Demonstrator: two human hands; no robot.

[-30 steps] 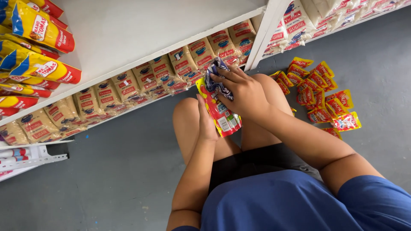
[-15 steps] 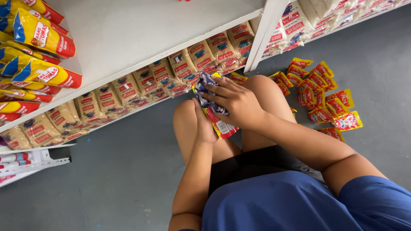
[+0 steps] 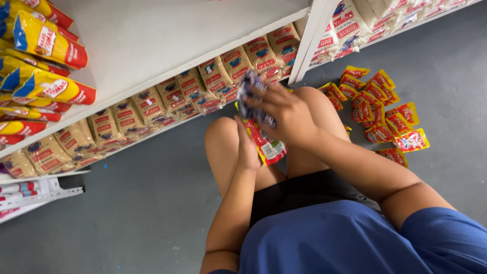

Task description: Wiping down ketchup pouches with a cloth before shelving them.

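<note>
Both hands [image 3: 274, 122] grip packets [image 3: 258, 129] near shelf edge [image 3: 167, 76].

A grey concrete floor [image 3: 127, 213] carries scattered yellow-and-red foil packets [image 3: 378, 104]; the white shelf board [image 3: 167, 38] holds yellow plastic bags [image 3: 48, 43] at its left end.

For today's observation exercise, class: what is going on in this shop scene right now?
A person in a blue shirt crouches on a grey floor before a white shelf. The right hand grips a small stack of red and blue packets, and the left hand steadies it from the side. More red and yellow sachets lie scattered on the floor by the right knee. Beige bags fill the bottom shelf, and yellow bags lie on the shelf above.
</note>
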